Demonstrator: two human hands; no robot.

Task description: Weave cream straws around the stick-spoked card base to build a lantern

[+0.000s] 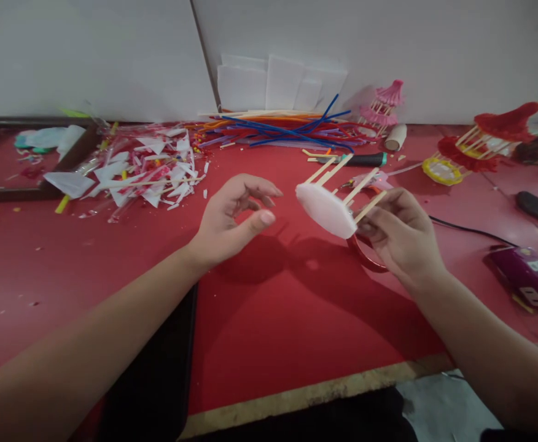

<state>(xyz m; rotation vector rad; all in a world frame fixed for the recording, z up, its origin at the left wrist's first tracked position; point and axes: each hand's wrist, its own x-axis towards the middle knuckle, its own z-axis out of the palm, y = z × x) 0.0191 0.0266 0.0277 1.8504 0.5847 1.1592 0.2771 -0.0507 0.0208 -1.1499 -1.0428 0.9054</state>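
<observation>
- Position: white base is hanging tilted above the red worktop and is serving as the landmark for every place below.
- Right hand is pinching the white base at its right end, beside the lowest stick; whether the fingertips are bearing on that stick too, I cannot tell.
- Left hand is holding nothing; thumb and fingers are curving with a gap between them, just left of the white base and not touching it.
- Done, as judged: several pale sticks are projecting from the far face of the white base, seemingly fixed. Their full number is not showing clearly.
- Outstanding, as judged against the red model right of the white base and the pink model beyond it: upper tiers and coloured trim are lacking. Work is appearing to be at an early stage.
- Materials: coloured stems are lying beyond the white base, white sheets are standing farther beyond it, and a scrap heap is spreading well to its left.
- Red ring is lying on the worktop below the white base, partly hidden by the right hand.
</observation>
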